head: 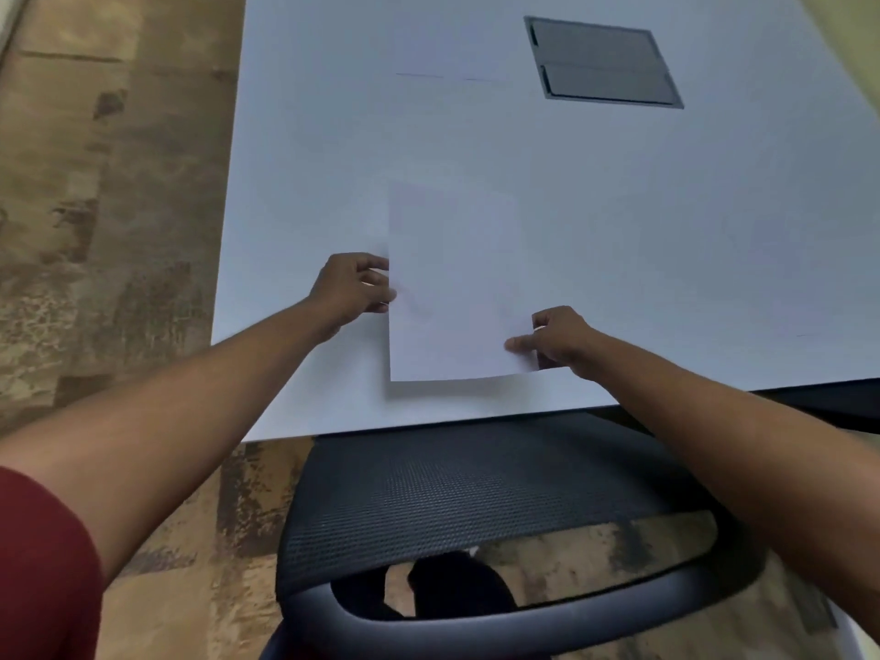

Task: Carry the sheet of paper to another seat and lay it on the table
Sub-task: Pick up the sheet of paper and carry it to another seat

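I see the paper [457, 288] on the white table [619, 231], near its front edge. My left hand [355, 290] pinches its left edge; my right hand [557, 340] pinches its lower right corner. Open tabletop lies beyond; a chair [476, 493] sits below.

white paper [452, 288] on white table [666, 231]; grey hatch [602, 64]; black mesh chair [476, 493]; mottled brown floor [95, 183]; red sleeve [38, 564].

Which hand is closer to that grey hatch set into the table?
Right. The right hand, at the paper's right edge, sits almost straight below the hatch; the left hand is off to its left.
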Demonstrator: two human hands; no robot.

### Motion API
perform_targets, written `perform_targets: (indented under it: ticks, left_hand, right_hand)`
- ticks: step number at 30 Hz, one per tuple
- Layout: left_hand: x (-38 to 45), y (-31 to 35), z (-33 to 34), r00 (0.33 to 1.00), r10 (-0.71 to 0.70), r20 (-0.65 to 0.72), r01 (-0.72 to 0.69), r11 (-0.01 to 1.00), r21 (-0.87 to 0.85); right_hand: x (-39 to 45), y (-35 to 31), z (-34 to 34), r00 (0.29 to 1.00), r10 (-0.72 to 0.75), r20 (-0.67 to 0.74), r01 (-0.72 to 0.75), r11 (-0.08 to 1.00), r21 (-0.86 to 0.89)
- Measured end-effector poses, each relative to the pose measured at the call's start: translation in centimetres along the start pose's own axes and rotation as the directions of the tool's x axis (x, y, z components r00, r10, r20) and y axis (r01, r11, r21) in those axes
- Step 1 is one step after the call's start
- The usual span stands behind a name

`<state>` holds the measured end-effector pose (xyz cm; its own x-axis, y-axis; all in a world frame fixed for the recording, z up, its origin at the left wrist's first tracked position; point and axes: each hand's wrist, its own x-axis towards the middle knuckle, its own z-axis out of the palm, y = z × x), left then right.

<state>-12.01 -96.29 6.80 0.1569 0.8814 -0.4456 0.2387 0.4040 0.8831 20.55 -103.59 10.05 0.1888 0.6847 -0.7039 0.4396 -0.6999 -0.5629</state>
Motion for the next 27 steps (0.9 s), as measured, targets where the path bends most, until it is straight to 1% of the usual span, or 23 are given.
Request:
perform_targets:
  ticks: [2, 5, 8, 12, 17, 20, 21, 22, 23, 25, 26, 27]
  left_hand:
    - [0.7, -0.7, 0.7, 0.999, 0.017, -0.045, -0.015, 0.999, 0.052]
    - [1.5, -2.0, 1.6, 0.995, 0.025, -0.099, -0.012, 0.993, 0.121]
    - [2.3, -3.3, 2.4, 0.988, 0.023, -0.151, 0.001, 0.987, 0.161]
    - [3.2, -4.5, 2.9, 0.983, 0.006, -0.182, 0.035, 0.976, 0.216]
    - [3.5, -5.6, 2.4, 0.984, 0.03, -0.174, 0.027, 0.949, 0.314]
    - [3.4, -6.3, 2.4, 0.986, 0.071, -0.15, -0.002, 0.908, 0.418]
    - [3.3, -6.6, 2.3, 0.985, 0.102, -0.136, -0.024, 0.874, 0.485]
    - [3.2, -6.9, 2.2, 0.983, 0.149, -0.106, -0.062, 0.817, 0.573]
    - [2.9, -7.1, 2.1, 0.977, 0.206, -0.057, -0.116, 0.735, 0.669]
    - [2.2, -7.8, 1.9, 0.948, 0.308, 0.082, -0.242, 0.531, 0.812]
    - [1.8, -8.3, 1.7, 0.932, 0.326, 0.159, -0.297, 0.436, 0.849]
    - [1.5, -8.8, 1.6, 0.919, 0.322, 0.227, -0.34, 0.36, 0.869]
  right_hand:
    - [1.1, 0.3, 0.9, 1.0, -0.001, -0.028, 0.0, 0.999, -0.037]
    - [3.2, 0.8, 1.6, 1.0, -0.014, -0.026, 0.012, 0.996, -0.092]
    - [5.1, 1.2, 2.0, 0.995, -0.095, -0.005, 0.091, 0.969, -0.228]
    - [7.2, 2.4, 2.2, 0.972, -0.225, 0.069, 0.233, 0.881, -0.411]
    - [8.8, 3.6, 2.0, 0.941, -0.264, 0.211, 0.337, 0.783, -0.524]
    - [9.4, 3.6, 1.8, 0.927, -0.275, 0.257, 0.375, 0.738, -0.561]
    - [9.5, 3.6, 1.8, 0.923, -0.274, 0.27, 0.382, 0.73, -0.567]
    - [9.6, 3.6, 1.7, 0.922, -0.269, 0.28, 0.385, 0.725, -0.571]
    - [9.6, 3.6, 1.5, 0.921, -0.264, 0.286, 0.384, 0.727, -0.569]
    - [9.7, 3.9, 1.2, 0.915, -0.287, 0.284, 0.4, 0.741, -0.54]
    - [9.6, 4.2, 1.0, 0.903, -0.333, 0.271, 0.429, 0.735, -0.525]
    - [9.6, 4.6, 0.8, 0.879, -0.403, 0.255, 0.476, 0.704, -0.526]
